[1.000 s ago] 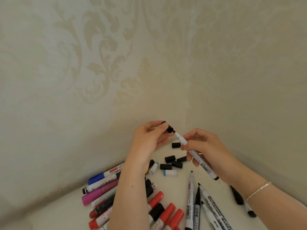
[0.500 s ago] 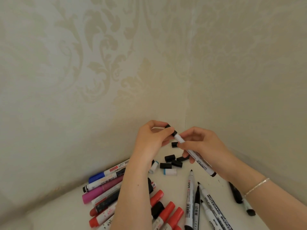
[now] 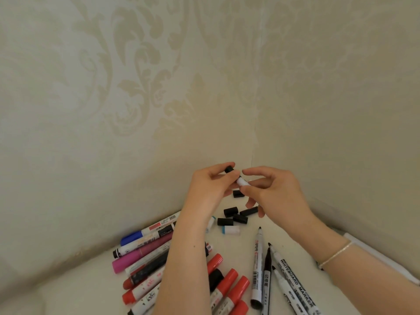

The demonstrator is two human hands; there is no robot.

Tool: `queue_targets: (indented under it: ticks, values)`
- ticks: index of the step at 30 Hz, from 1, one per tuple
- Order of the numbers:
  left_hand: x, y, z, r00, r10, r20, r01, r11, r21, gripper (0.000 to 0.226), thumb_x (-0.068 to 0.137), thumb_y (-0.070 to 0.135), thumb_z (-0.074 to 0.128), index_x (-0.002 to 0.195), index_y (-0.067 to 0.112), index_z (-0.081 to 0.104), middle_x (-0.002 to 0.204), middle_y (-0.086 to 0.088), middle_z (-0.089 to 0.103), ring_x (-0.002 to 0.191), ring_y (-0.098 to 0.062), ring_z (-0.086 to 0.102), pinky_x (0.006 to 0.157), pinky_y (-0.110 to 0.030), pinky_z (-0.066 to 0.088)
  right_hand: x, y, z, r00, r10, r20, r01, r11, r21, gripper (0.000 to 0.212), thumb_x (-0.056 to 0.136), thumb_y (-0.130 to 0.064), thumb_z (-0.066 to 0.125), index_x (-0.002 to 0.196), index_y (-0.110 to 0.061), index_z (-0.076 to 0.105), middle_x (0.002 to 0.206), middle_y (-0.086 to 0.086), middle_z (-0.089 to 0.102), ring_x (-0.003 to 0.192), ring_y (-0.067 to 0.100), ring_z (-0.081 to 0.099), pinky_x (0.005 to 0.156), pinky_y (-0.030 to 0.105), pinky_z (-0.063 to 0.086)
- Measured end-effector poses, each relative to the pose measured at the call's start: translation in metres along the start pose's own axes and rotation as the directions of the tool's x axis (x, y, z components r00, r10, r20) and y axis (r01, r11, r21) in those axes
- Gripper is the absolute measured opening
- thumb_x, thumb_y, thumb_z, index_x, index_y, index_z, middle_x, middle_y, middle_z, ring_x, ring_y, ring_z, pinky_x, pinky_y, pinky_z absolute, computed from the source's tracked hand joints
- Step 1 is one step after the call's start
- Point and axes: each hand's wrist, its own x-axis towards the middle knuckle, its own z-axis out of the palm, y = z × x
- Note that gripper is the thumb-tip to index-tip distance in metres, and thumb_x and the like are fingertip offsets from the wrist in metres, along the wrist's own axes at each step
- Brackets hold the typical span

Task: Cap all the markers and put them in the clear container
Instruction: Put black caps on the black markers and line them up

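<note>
Both hands meet above the far corner of the white counter [image 3: 95,289], where two patterned walls join. The left hand [image 3: 210,189] curls its thumb and fingers round a black cap [image 3: 229,169], which sits on the end of a white marker [image 3: 242,182]. The right hand [image 3: 272,196] pinches the white barrel of that same marker between thumb and forefinger, with the rest of the barrel hidden behind the palm; whether the cap is pushed fully home cannot be told. A thin bracelet [image 3: 336,254] circles the right wrist. Just below the hands, loose black caps [image 3: 235,215] lie in a small cluster on the counter, with a white cap with a blue band [image 3: 231,230] beside them. Nearer the camera, to the right of the left forearm, uncapped whiteboard markers [image 3: 258,267] lie side by side with their tips pointing toward the corner. To the left of and under that forearm lies a heap of capped markers [image 3: 145,253] in blue, black, magenta and red. The clear container cannot be made out in this view.
</note>
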Motion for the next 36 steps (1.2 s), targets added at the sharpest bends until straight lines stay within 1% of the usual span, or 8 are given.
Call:
queue_targets:
  ticks: [4, 9, 14, 17, 21, 27, 32, 36]
  values:
    - [0.000, -0.004, 0.003, 1.000, 0.003, 0.025, -0.005, 0.998, 0.062, 0.030, 0.087, 0.020, 0.069, 0.117, 0.025, 0.068, 0.085, 0.005, 0.077, 0.094, -0.003, 0.069, 0.102, -0.030, 0.045, -0.001, 0.000, 0.002, 0.999, 0.011, -0.043, -0.011, 1.000, -0.013, 0.026, 0.084, -0.011, 0.070, 0.109, -0.018, 0.067, 0.065, 0.005, 0.070, 0.032, 0.005, 0.049, 0.038, 0.016, 0.039]
    - [-0.006, 0.011, 0.004, 0.989, 0.124, 0.087, -0.125, 0.992, 0.011, 0.036, 0.091, 0.006, 0.062, 0.122, 0.025, 0.064, 0.096, -0.005, 0.075, 0.090, -0.011, 0.071, 0.081, -0.021, 0.054, -0.005, -0.007, 0.005, 0.999, -0.002, 0.042, -0.006, 0.983, 0.185, 0.032, 0.083, -0.010, 0.071, 0.114, -0.015, 0.062, 0.076, 0.006, 0.075, 0.061, 0.017, 0.070, 0.059, 0.033, 0.059]
    - [-0.016, 0.033, -0.021, 0.950, 0.307, -0.052, -0.274, 0.904, 0.327, 0.032, 0.090, 0.016, 0.065, 0.117, 0.030, 0.053, 0.096, 0.007, 0.069, 0.083, -0.005, 0.070, 0.078, -0.022, 0.053, 0.017, -0.006, -0.006, 0.967, 0.052, 0.250, -0.007, 0.984, -0.177, 0.038, 0.091, -0.050, 0.051, 0.120, -0.026, 0.049, 0.095, 0.002, 0.072, 0.085, 0.012, 0.069, 0.084, 0.032, 0.054]
    - [-0.017, 0.026, -0.045, 0.987, 0.156, 0.021, -0.135, 0.773, 0.620, 0.025, 0.088, 0.014, 0.066, 0.100, 0.036, 0.064, 0.102, 0.012, 0.066, 0.088, -0.005, 0.060, 0.068, -0.016, 0.040, 0.031, 0.014, -0.011, 0.950, 0.100, 0.294, 0.075, 0.845, -0.530, 0.024, 0.092, -0.035, 0.057, 0.107, -0.019, 0.065, 0.105, 0.000, 0.067, 0.093, 0.015, 0.062, 0.082, 0.027, 0.047]
    - [-0.008, -0.002, -0.055, 0.982, -0.185, 0.041, 0.087, 0.632, 0.770, 0.035, 0.085, 0.002, 0.065, 0.113, 0.023, 0.070, 0.114, 0.000, 0.068, 0.097, -0.013, 0.062, 0.073, -0.019, 0.044, 0.040, 0.038, -0.009, 0.926, 0.141, 0.351, 0.181, 0.650, -0.738, 0.033, 0.086, -0.011, 0.061, 0.117, -0.021, 0.062, 0.113, -0.001, 0.055, 0.092, 0.013, 0.050, 0.073, 0.018, 0.036]
    - [0.008, -0.032, -0.051, 0.989, -0.147, -0.015, 0.108, 0.647, 0.755, 0.041, 0.085, 0.000, 0.064, 0.122, 0.018, 0.066, 0.124, -0.003, 0.065, 0.108, -0.017, 0.062, 0.100, -0.031, 0.047, 0.049, 0.042, 0.005, 0.920, 0.102, 0.378, 0.258, 0.568, -0.782, 0.038, 0.085, -0.005, 0.058, 0.119, -0.020, 0.062, 0.100, -0.007, 0.040, 0.089, 0.011, 0.042, 0.064, 0.016, 0.035]
    - [0.014, -0.038, -0.033, 0.999, 0.040, 0.000, -0.031, 0.772, 0.635, 0.032, 0.090, 0.003, 0.060, 0.116, 0.019, 0.069, 0.111, 0.004, 0.068, 0.105, -0.010, 0.060, 0.096, -0.025, 0.045, 0.051, 0.033, 0.015, 0.903, 0.076, 0.422, 0.265, 0.676, -0.688, 0.036, 0.084, 0.000, 0.053, 0.115, -0.016, 0.062, 0.096, -0.004, 0.049, 0.082, 0.010, 0.047, 0.056, 0.009, 0.036]
    - [0.019, -0.037, -0.017, 0.988, 0.155, 0.002, -0.135, 0.856, 0.499, 0.023, 0.083, 0.001, 0.067, 0.086, 0.024, 0.067, 0.088, 0.009, 0.069, 0.088, -0.004, 0.064, 0.086, -0.023, 0.051, 0.049, 0.017, 0.014, 0.905, 0.190, 0.381, -0.127, 0.975, -0.183, 0.032, 0.084, 0.000, 0.055, 0.114, -0.012, 0.058, 0.089, 0.010, 0.063, 0.073, 0.018, 0.059, 0.067, 0.025, 0.053]
